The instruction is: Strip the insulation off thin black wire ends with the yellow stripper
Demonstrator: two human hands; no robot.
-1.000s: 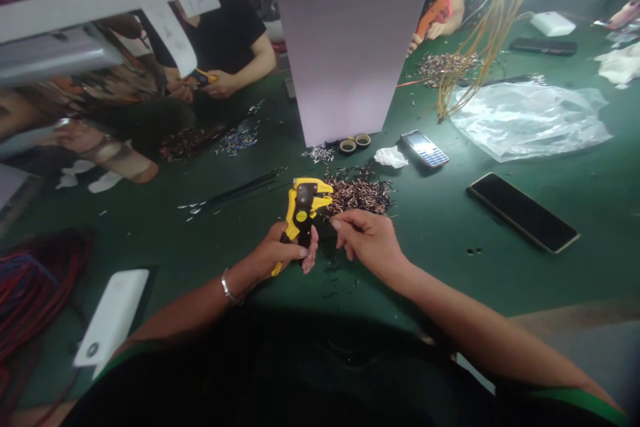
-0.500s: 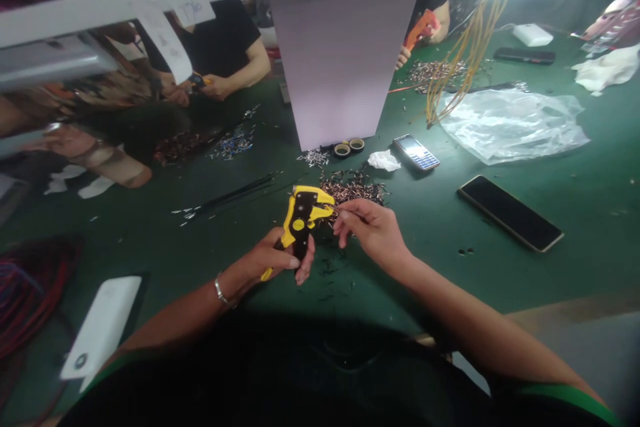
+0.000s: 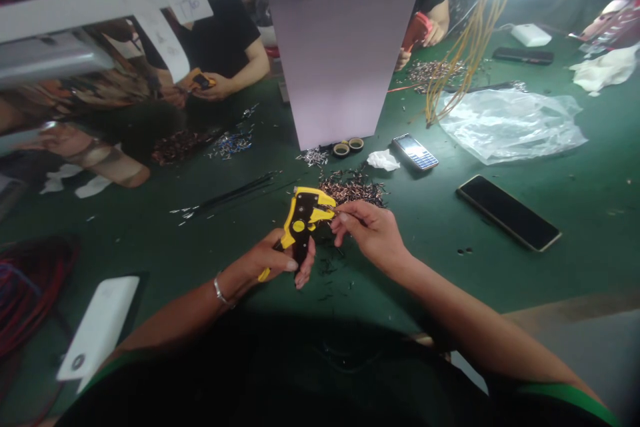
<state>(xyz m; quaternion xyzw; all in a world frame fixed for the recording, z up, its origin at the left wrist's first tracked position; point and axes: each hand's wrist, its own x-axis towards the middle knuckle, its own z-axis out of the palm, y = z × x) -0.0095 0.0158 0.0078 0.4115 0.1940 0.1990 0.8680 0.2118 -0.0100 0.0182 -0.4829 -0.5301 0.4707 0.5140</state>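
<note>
My left hand (image 3: 280, 259) is wrapped round the handles of a yellow and black wire stripper (image 3: 300, 225), its jaws pointing right. At those jaws my right hand (image 3: 367, 230) is closed in a pinch on something too small to make out. Just behind both hands lies a pile of short copper-coloured and black wire pieces (image 3: 355, 188). Dark scraps (image 3: 327, 267) are scattered on the green table between my hands. A bundle of black wires with bright tips (image 3: 230, 195) lies to the left.
Phones (image 3: 509, 213) (image 3: 415, 151), a plastic bag (image 3: 515, 123) and hanging yellow wires (image 3: 467, 53) are on the right. A white power bank (image 3: 100, 327) and red cable coil (image 3: 30, 300) lie left. Behind a pale panel (image 3: 345, 60), other people's hands hold tools (image 3: 417, 32).
My hands and the wire stripper stay almost in place. Across the table, the other people's hands and their tools have shifted slightly.
</note>
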